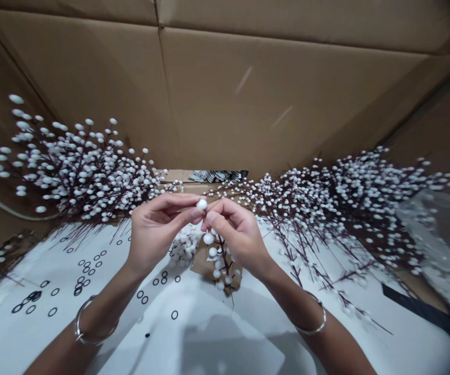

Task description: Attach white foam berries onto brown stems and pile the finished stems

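My left hand [155, 229] and my right hand [236, 232] meet in front of me, fingertips pinched together on a small white bead [201, 204]. The right hand also grips a short dark twig with white berries [219, 260] that hangs down below it. A silver bangle sits on each wrist. Below the hands lies a small brown card [201, 263] and a cluster of loose white beads [182, 247].
Piles of dark branches with white berries lie at the left [72, 172] and the right [346, 203]. Several small black rings [88, 273] are scattered on the white table [209, 338]. Cardboard walls [248, 94] stand behind. A clear plastic bag [439, 234] is at the right.
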Available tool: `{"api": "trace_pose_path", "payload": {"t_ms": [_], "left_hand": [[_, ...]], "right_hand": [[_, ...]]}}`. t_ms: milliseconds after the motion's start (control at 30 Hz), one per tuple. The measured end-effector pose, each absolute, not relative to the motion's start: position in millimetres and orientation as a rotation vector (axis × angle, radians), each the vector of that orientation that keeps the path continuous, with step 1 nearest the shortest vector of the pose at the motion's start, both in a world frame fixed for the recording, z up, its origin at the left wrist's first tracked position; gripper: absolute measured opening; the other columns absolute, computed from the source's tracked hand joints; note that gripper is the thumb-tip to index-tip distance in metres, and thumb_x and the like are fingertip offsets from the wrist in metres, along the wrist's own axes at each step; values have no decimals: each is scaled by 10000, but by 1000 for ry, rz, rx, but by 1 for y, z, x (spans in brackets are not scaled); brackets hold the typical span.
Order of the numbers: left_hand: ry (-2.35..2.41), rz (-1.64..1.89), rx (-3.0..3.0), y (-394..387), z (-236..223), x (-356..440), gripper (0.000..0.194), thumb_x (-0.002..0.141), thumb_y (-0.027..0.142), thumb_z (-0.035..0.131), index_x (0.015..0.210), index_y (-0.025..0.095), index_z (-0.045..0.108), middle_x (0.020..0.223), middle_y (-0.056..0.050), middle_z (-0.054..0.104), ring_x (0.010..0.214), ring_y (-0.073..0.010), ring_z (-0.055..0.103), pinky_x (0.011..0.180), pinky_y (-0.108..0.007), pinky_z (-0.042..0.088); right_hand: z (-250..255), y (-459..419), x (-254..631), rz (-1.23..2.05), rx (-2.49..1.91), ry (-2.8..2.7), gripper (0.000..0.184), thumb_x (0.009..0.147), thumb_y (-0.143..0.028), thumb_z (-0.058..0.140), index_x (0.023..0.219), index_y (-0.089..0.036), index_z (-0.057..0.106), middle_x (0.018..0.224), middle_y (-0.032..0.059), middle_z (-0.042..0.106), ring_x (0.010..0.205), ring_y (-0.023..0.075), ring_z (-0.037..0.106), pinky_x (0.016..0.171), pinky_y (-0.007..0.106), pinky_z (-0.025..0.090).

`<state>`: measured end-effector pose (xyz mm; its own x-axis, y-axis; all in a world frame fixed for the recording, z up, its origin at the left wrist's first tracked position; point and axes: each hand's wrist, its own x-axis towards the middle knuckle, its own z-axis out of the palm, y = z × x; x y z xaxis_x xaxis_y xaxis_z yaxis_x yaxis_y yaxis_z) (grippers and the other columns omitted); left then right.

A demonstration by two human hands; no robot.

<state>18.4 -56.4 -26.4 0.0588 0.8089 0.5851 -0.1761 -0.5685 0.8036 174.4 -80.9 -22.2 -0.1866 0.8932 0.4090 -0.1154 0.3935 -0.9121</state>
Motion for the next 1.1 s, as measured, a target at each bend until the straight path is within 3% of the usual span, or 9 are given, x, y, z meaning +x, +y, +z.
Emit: {"api": "trace_pose_path", "payload": {"t_ms": [400,733,867,933,1000,1033,1100], "left_hand": [[646,1612,1531,-55,-27,18,198,754,68,757,900,202,754,932,-39,737,858,-148,710,738,-242,607],[658,1566,1563,-59,-22,17,167,783,130,749,933,204,733,973,-47,722,880,-159,699,759,-254,597],[557,1341,1599,-62,-20,16,447,869,274,682,1302,282,568,1281,-84,616,1143,-206,620,921,-308,549],[553,1121,1682,-65,-21,18,664,847,359,702,1441,302,411,1427,-101,501,1275,-242,525,1018,-357,487],[625,882,1776,-69,-24,22,803,787,383,757,1477,295,355,1445,-107,482,1296,-258,502,1030,-362,466],[664,777,1812,-71,-25,24,806,767,377,773,1465,287,378,1399,-105,528,1256,-259,535,996,-355,483],[694,618,1867,-74,-27,27,609,804,371,732,1362,254,516,1213,-87,648,1091,-242,627,893,-336,514]], "right_hand": [[-26,-84,171,1047,-670,-1483,182,957,-312,518,860,-170,576,855,38,637,823,134,593,754,291,482],[-22,-84,172,1058,-678,-1492,177,946,-320,539,850,-180,585,842,29,627,789,129,593,744,284,492],[-13,-83,177,1095,-599,-1373,141,947,-281,540,860,-194,610,911,34,650,853,135,611,810,298,501],[-8,-83,181,1067,-572,-1231,140,953,-274,521,853,-210,595,956,31,648,879,139,613,834,312,501],[-4,-82,188,997,-587,-1094,151,958,-287,499,839,-223,567,985,27,641,903,142,614,864,327,497],[-2,-81,192,952,-603,-1046,156,959,-297,492,834,-227,554,998,27,637,920,144,615,886,334,492],[2,-80,199,876,-633,-995,162,958,-320,484,833,-234,541,1029,31,631,967,153,617,928,353,480]]}}
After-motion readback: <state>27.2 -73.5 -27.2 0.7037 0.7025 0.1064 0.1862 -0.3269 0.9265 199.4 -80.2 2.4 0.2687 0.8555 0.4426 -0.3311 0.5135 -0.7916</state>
